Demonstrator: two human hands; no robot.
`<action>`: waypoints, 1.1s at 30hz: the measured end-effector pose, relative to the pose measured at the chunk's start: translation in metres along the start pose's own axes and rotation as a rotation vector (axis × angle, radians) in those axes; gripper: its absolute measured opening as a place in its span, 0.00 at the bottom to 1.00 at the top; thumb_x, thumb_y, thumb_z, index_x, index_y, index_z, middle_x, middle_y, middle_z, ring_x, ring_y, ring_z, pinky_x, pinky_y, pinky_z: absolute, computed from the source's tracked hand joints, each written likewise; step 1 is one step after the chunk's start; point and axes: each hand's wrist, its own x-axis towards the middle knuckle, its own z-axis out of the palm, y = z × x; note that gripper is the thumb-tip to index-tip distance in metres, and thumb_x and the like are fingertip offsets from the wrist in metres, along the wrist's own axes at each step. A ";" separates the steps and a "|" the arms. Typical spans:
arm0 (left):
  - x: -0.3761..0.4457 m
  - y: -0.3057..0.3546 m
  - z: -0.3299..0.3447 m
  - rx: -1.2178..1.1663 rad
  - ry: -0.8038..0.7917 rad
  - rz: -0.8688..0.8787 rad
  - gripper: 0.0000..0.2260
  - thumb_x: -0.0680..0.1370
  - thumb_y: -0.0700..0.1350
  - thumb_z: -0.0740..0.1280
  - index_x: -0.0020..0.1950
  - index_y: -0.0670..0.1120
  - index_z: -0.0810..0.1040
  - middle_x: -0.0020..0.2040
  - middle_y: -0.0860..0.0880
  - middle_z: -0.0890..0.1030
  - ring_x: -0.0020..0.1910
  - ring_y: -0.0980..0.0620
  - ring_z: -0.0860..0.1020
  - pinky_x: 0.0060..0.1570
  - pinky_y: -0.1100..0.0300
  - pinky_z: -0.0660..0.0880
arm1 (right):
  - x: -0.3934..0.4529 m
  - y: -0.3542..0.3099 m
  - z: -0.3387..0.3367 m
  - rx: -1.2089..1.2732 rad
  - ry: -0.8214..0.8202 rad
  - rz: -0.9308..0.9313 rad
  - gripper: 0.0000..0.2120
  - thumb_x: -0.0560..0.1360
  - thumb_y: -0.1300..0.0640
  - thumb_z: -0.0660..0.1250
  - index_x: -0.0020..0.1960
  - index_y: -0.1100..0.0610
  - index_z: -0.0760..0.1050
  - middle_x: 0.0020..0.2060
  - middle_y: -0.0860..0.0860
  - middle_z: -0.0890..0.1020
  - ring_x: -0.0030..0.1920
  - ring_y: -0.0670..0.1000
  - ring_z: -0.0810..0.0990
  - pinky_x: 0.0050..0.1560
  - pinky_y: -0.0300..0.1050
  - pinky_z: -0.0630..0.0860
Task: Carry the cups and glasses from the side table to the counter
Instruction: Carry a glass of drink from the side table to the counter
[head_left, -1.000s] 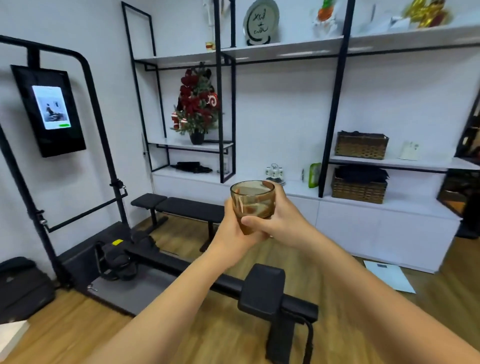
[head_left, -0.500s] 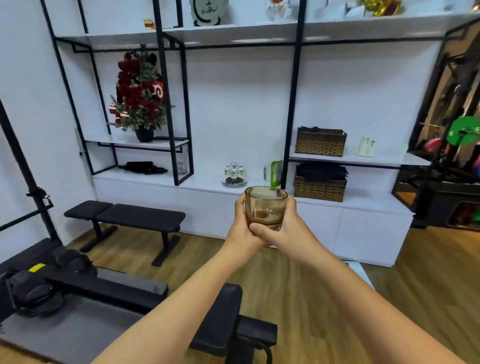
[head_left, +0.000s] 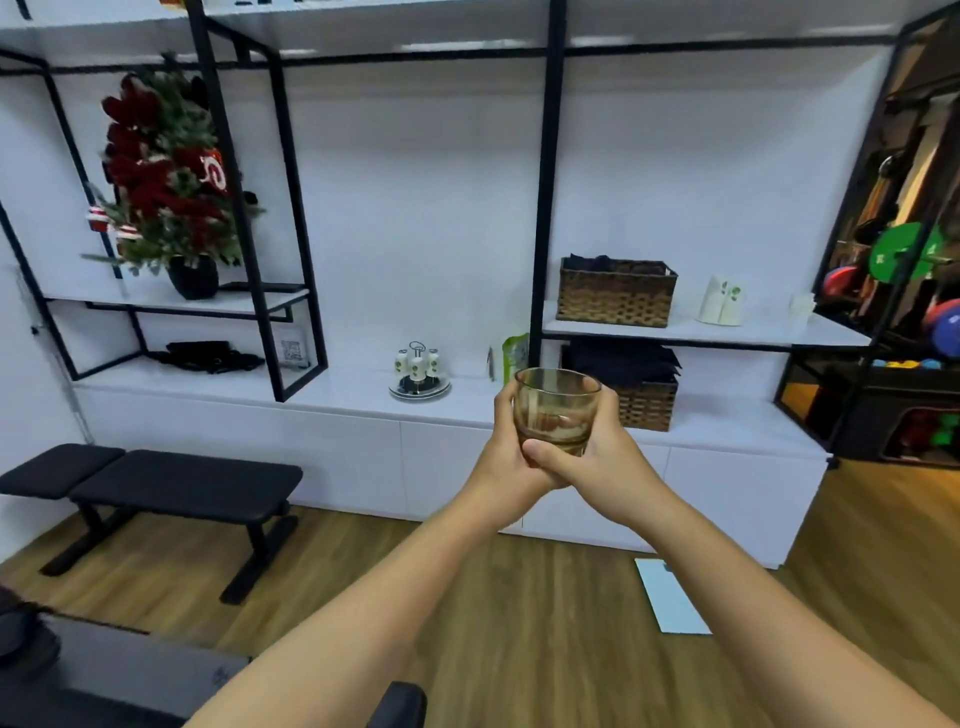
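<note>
Amber-tinted glass (head_left: 555, 410), upright and held out at arm's length, sits cupped between a person's two bare hands in front of a long white counter (head_left: 363, 395). The left hand (head_left: 506, 452) wraps the tumbler's left side with fingers curled round it; the right hand (head_left: 597, 449) closes on the right side, its thumb lying across the base, and the two hands meet beneath the glass. Both forearms stretch forward from the bottom of the frame.

Behind the glass, on the counter, a wicker basket (head_left: 649, 408) stands just to its right, partly hidden by the right hand, with dark folded cloth on top. A green pouch (head_left: 515, 353) stands just above and left of the glass rim, and a small rack of white ceramic jars (head_left: 418, 371) sits on a round tray further left. On the shelf above the glass, to the right, is a second wicker basket (head_left: 615, 293), with a white ceramic holder (head_left: 722, 301) beyond it. Far left of the glass, a potted arrangement of red flowers (head_left: 166, 176) fills a black-framed shelf.

Between the person and the counter lies bare wooden floor (head_left: 519, 597). A black padded bench (head_left: 171, 483) stands on it low and left of the glass, close against the cabinet front, and a pale flat sheet (head_left: 672, 595) lies on the floor low and right. Coloured weight plates (head_left: 906, 252) show at the far right edge
</note>
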 end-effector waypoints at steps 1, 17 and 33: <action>0.022 -0.008 0.006 0.005 -0.013 0.003 0.50 0.68 0.38 0.77 0.80 0.56 0.49 0.67 0.46 0.78 0.61 0.49 0.81 0.54 0.51 0.82 | 0.016 0.012 -0.008 -0.001 0.005 -0.001 0.39 0.67 0.42 0.77 0.67 0.37 0.55 0.57 0.34 0.75 0.56 0.28 0.75 0.53 0.31 0.72; 0.310 -0.119 0.083 0.099 0.204 0.015 0.47 0.67 0.45 0.80 0.76 0.63 0.54 0.64 0.55 0.80 0.63 0.51 0.81 0.58 0.45 0.82 | 0.297 0.181 -0.119 -0.029 -0.258 -0.047 0.46 0.66 0.43 0.80 0.74 0.46 0.57 0.60 0.41 0.77 0.61 0.43 0.78 0.60 0.43 0.77; 0.515 -0.244 -0.042 0.047 0.305 -0.099 0.55 0.68 0.36 0.75 0.80 0.66 0.45 0.68 0.54 0.78 0.61 0.51 0.82 0.57 0.50 0.81 | 0.556 0.305 0.002 0.075 -0.373 0.027 0.36 0.67 0.39 0.78 0.69 0.47 0.65 0.55 0.40 0.81 0.54 0.39 0.80 0.54 0.41 0.79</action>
